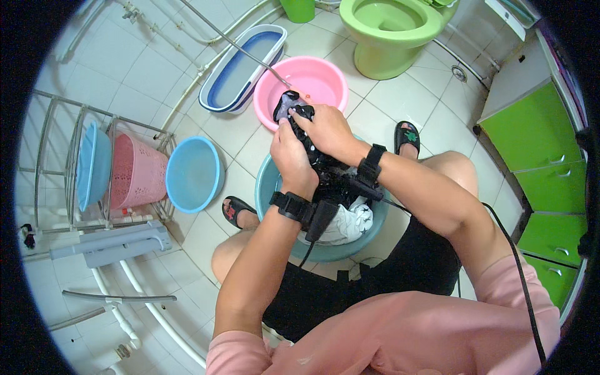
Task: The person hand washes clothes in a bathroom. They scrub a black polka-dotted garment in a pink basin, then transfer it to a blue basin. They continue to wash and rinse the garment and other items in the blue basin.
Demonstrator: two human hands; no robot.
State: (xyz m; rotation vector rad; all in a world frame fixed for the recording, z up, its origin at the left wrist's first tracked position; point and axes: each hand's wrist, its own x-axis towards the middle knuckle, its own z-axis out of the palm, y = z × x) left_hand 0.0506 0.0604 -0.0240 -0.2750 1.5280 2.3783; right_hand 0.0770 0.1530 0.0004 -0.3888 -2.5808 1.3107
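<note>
My left hand (293,152) and my right hand (326,129) both grip a wet black garment with small white spots (307,136), above the near edge of a pink plastic basin (335,77). The garment's upper end shows a greyish, sheer-looking part. Its lower part hangs toward a teal basin (262,183) between my feet, which holds dark cloth and a white cloth with dark stars (358,218). A thin grey hose (243,49) reaches down to the pink basin beside the garment. Black straps with small boxes and cables sit on both wrists.
A white and blue oblong tub (206,96) stands left of the pink basin. Further left are a light blue basin (219,187), a metal rack (75,105) and a pink perforated basket (152,164). A green toilet (389,42) stands at the top, green cabinets (529,131) at the right.
</note>
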